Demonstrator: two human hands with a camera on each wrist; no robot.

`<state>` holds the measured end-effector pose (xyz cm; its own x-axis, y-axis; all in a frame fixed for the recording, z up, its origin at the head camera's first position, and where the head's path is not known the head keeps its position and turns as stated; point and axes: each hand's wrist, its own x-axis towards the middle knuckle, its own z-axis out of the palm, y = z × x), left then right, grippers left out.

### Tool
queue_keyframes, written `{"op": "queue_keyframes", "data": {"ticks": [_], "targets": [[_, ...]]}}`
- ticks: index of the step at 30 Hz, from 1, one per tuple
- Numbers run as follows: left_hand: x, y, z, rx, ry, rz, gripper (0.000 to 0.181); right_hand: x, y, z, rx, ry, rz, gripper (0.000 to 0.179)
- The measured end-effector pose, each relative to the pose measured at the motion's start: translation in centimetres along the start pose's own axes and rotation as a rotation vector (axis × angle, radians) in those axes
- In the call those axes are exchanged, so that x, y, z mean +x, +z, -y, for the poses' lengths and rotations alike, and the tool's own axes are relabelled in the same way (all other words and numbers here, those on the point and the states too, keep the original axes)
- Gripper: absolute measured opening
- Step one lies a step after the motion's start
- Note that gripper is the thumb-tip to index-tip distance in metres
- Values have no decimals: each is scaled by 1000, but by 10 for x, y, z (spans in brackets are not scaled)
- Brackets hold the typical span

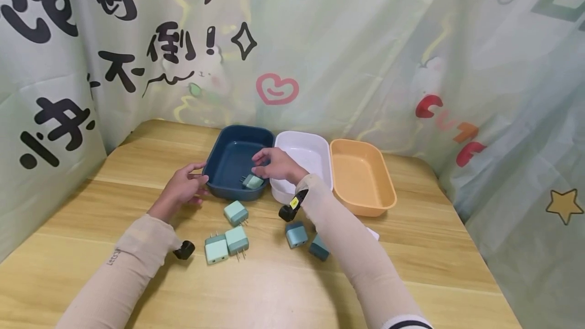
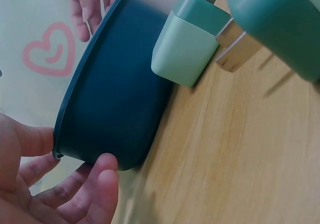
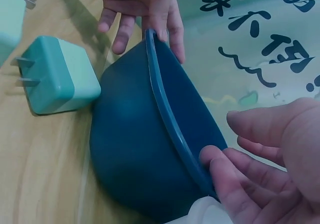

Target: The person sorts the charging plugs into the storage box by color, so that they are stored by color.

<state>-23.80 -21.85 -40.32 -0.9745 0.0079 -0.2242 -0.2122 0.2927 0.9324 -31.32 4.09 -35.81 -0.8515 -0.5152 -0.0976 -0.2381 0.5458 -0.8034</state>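
A dark blue plastic bin stands at the left of a row of bins. My left hand holds it at its left side, thumb at the rim and fingers around the corner, as the left wrist view shows too. Above the bin's right side hovers my right hand, fingers loosely bent with nothing between them. Just under it, a light green plug charger with metal prongs lies inside the bin. On the table in front are more two-tone green chargers, one close to the bin and two side by side.
Beside the blue bin come a white bin and an orange bin. Two blue chargers lie near my right forearm, with a white item partly hidden behind it. A printed curtain hangs behind the table.
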Motion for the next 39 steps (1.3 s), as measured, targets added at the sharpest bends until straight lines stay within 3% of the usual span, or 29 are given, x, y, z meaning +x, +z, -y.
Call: {"op": "queue_keyframes", "data": {"ticks": [6,14,27,39], "targets": [[1,1,-1,17,3,-16,55,-10,1,0,65,-14,9,41],[-1,2,-6,63,1,-20,56,-27,-1,4,63,-6,23,40],[0,-2,-10,81,-27,28,58,-53,7,-1,102,-57,83,40],[2,-3,-14,88,-71,42,57,-68,32,-10,-13,-168,134,31]]}}
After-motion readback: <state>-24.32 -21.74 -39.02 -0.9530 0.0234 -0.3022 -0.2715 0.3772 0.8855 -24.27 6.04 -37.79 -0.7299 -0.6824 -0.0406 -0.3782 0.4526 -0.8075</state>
